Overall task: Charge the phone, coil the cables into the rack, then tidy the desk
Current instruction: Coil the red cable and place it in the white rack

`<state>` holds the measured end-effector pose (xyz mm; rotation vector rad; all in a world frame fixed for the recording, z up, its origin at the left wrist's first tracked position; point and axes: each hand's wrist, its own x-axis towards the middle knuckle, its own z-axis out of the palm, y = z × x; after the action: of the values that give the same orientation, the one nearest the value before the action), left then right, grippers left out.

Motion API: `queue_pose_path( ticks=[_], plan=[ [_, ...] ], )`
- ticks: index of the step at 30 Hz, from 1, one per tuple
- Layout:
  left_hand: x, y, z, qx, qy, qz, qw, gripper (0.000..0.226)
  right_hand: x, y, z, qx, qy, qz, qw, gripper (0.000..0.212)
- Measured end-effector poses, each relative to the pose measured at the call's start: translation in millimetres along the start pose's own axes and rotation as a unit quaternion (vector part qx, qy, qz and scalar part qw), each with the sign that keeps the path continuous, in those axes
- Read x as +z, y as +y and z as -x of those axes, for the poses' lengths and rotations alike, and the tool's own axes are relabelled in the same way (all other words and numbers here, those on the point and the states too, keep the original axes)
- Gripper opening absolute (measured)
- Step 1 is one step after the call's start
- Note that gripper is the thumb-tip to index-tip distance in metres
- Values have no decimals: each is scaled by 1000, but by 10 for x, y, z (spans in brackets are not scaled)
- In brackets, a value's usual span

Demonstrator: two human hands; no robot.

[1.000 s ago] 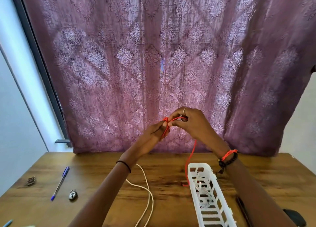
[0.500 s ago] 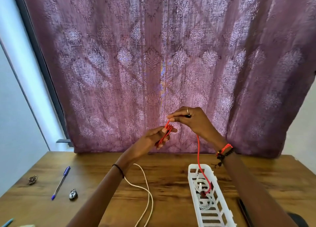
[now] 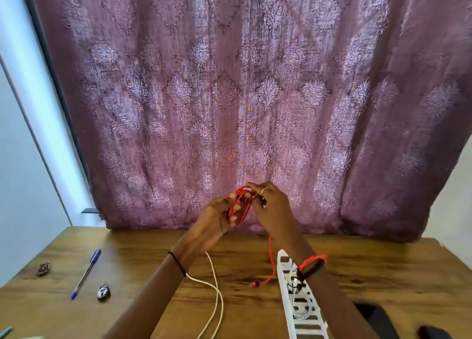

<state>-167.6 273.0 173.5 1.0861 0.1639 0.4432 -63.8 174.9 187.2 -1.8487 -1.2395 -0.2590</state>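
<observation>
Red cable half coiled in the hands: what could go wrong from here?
The red cable trails a loose tail to the desk beside the white rack; its plug may catch the rim when drawn up. The loops, held by the left hand and pinched by the right hand, may spring apart.

The rack [image 3: 298, 300] is lying on the desk [image 3: 383, 275], a bundled cable [image 3: 302, 309] sitting in it. Left of the rack a loose cable [image 3: 217, 300] is trailing; farther left a padlock [image 3: 103, 291] and a pen [image 3: 85, 273] are lying. Beyond the rack, the left hand [image 3: 214, 218] and right hand [image 3: 274, 208] are holding a cable coil [image 3: 238, 206], its tail hanging just left of the rack
</observation>
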Motion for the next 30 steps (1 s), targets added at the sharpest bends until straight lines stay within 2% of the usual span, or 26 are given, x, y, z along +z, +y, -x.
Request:
queue_pose_path(
  ticks=[4,6,9,12,15,21,27,30],
  plan=[
    [-75,-42,21,-25,-3,62,998,31,156,-48,145,65,-75,-23,995,59],
    [-124,-69,30,-48,-21,82,995,32,250,-47,199,88,-66,-20,994,62],
    [-173,-98,46,-72,-49,101,991,36,339,-35,260,123,-13,-45,991,52],
    [-226,-81,63,-80,-59,97,990,37,414,-50,309,140,6,-81,987,48],
    [-268,-58,70,-88,-64,79,991,37,471,-82,340,139,36,-122,982,32],
    [-260,-52,98,-101,-63,98,988,36,471,-108,354,196,45,-243,949,14],
    [-259,-27,104,-98,-63,68,991,35,411,-46,306,210,28,-257,943,9],
    [-264,4,103,-103,-52,51,992,35,378,3,283,211,29,-217,953,7]
  ],
)
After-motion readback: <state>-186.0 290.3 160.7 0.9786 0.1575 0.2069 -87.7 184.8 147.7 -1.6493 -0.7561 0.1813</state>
